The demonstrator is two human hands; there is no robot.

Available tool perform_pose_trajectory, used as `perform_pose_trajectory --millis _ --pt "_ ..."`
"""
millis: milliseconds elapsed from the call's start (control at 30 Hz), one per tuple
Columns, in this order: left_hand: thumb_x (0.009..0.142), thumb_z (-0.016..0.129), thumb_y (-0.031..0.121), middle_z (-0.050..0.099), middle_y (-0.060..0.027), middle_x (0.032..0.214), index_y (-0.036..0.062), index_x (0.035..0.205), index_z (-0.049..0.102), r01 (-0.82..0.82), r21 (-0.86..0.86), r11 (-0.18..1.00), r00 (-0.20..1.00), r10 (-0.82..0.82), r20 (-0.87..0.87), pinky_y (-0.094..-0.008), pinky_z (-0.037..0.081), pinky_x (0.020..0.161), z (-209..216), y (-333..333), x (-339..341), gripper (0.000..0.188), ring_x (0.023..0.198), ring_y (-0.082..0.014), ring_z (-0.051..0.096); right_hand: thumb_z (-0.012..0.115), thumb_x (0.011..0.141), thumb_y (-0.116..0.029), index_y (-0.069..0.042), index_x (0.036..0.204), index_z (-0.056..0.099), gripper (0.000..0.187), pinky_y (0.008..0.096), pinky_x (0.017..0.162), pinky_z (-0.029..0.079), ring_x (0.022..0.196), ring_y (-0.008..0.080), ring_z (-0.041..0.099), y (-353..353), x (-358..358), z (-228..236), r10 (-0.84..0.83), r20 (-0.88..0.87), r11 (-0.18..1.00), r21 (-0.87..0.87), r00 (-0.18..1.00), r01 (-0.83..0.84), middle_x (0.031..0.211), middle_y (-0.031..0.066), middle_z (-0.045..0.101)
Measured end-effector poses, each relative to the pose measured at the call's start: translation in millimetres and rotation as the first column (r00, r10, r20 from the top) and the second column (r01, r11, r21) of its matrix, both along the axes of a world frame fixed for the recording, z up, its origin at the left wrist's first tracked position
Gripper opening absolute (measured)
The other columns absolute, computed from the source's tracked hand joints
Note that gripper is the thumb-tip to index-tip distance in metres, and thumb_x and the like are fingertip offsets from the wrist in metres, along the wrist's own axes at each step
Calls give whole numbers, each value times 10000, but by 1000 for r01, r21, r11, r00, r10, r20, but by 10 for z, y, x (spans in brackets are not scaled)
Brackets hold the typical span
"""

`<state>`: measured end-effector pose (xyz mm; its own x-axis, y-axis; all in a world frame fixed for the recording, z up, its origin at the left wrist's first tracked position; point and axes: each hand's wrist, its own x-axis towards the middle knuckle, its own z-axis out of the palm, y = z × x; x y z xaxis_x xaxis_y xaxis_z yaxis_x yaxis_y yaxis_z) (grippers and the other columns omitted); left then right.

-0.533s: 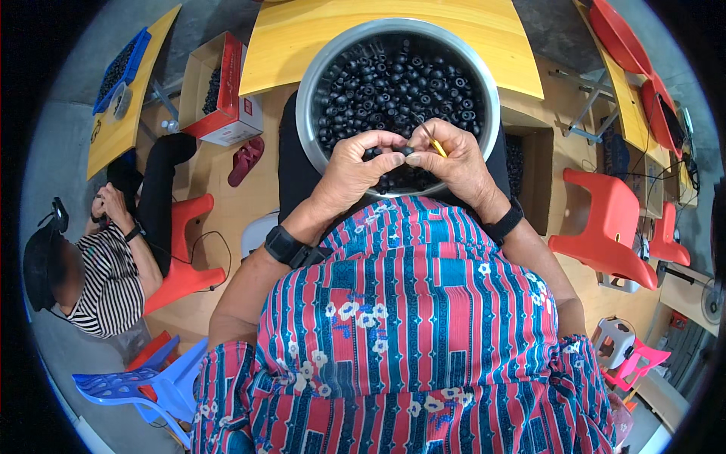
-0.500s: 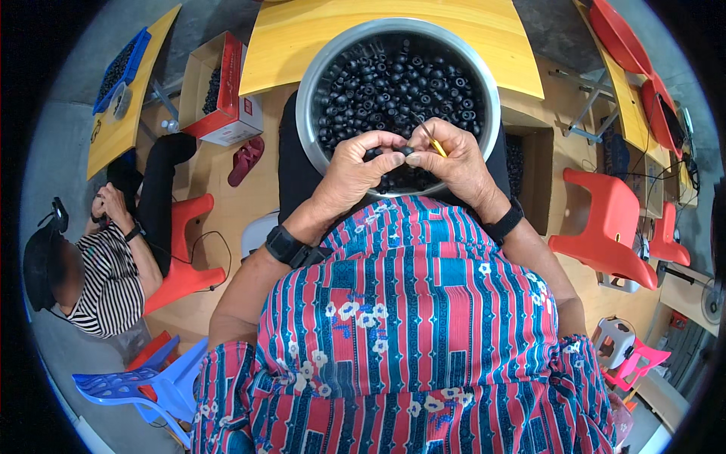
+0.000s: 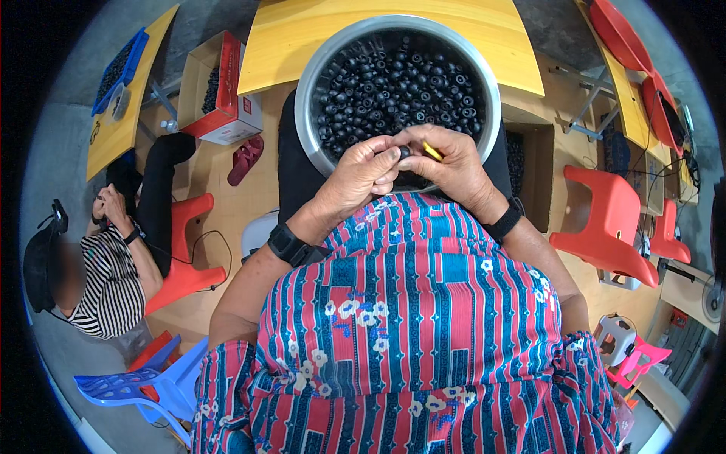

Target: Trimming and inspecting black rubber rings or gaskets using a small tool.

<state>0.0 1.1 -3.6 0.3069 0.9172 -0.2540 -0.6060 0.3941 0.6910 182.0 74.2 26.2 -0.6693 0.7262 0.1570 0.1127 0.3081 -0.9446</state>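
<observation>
over the near rim of the steel bowl (image 3: 306, 113), the left hand (image 3: 363, 175) pinches one small black piece (image 3: 404, 152) with fingers closed, while the right hand (image 3: 446, 163) grips a yellow tool (image 3: 432, 150). best to keep the piece low above the bowl's heap, hands touching for steadiness.

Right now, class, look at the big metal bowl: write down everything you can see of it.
The metal bowl is round, wide and deep, of dull silvery metal with a rolled rim. It sits upright on the person's lap, its far edge by a yellow table. It is heaped with small black round pieces, many with a hole. The left hand and right hand meet over its near rim, hiding that part.
</observation>
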Motion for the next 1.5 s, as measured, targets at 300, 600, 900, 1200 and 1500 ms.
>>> perform_pose_trajectory --millis 300,600,900,1200,1500 --pt "999 569 240 461 61 774 44 1111 565 43 -2 999 999 -43 16 -141 328 499 12 -8 -21 226 588 1 356 773 771 -111 -34 1074 677 327 311 778 511 859 240 670 -29 1 64 4 16 988 153 1000 -6 939 112 691" --pt "1024 513 217 496 22 841 60 1113 552 -99 3 995 978 97 187 -145 343 526 81 -18 -51 185 626 -9 387 664 877 -263 -53 984 664 236 375 708 505 792 319 640 -34 73 82 -65 166 951 310 984 11 850 131 640" --pt "1022 515 201 490 34 844 49 1123 539 -82 25 996 979 75 189 -148 342 529 67 -34 -54 183 628 -8 392 679 861 -265 -85 954 658 204 390 628 497 720 302 623 -61 63 108 -83 215 905 425 973 -17 785 95 593" --pt "1018 526 202 482 36 838 52 1126 542 -69 12 998 980 65 189 -143 347 535 75 -39 -57 186 629 -2 388 686 854 -250 -88 969 661 200 383 618 503 712 289 626 -61 61 105 -81 202 898 439 976 -16 788 82 588" --pt "1017 529 199 468 40 809 45 1129 540 -59 21 998 981 54 189 -136 339 527 50 -32 -70 191 616 3 382 685 856 -259 -89 966 663 204 381 610 503 706 287 625 -50 49 97 -87 215 894 448 973 -19 781 81 584"
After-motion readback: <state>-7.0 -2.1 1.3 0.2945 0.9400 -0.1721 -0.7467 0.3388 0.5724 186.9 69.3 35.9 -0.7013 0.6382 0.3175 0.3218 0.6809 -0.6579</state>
